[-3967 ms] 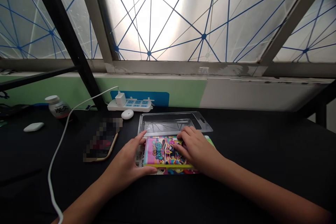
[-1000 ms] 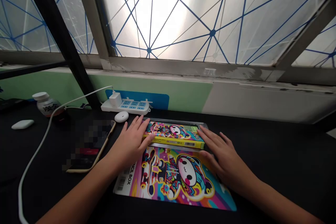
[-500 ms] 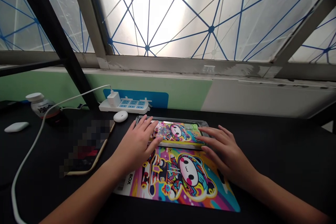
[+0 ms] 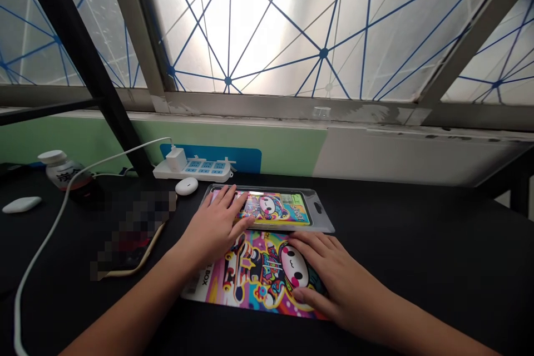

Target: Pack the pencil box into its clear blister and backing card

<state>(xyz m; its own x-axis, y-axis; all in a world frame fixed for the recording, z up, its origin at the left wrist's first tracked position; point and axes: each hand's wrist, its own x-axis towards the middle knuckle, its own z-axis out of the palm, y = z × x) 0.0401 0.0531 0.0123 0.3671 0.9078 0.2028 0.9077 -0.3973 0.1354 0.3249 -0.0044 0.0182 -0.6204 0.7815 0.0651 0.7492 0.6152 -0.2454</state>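
Observation:
A clear plastic package (image 4: 324, 221) lies near the back of the black desk, with a bright card (image 4: 271, 207) showing a hooded cartoon figure inside. My left hand (image 4: 217, 222) rests across its left end, fingers extended and slightly spread. In front of the package lies a larger colourful printed sheet (image 4: 267, 267) with the same figure on a skateboard. My right hand (image 4: 334, 283) is laid flat over the sheet's right part, fingers stretched out and thumb apart. It hides the sheet's right end.
Left of my hands is a partly blurred phone-like slab with a tan edge (image 4: 147, 260). A round white case (image 4: 186, 186) sits by the white power strip (image 4: 208, 169). Further left are a white-capped bottle (image 4: 60, 172), a smooth white object (image 4: 21, 204) and a white cable (image 4: 37, 256).
My right hand has left the package's right end, coming down and nearer onto the printed sheet. The package's right end is now uncovered. My left hand stays on the package; the view shifted slightly.

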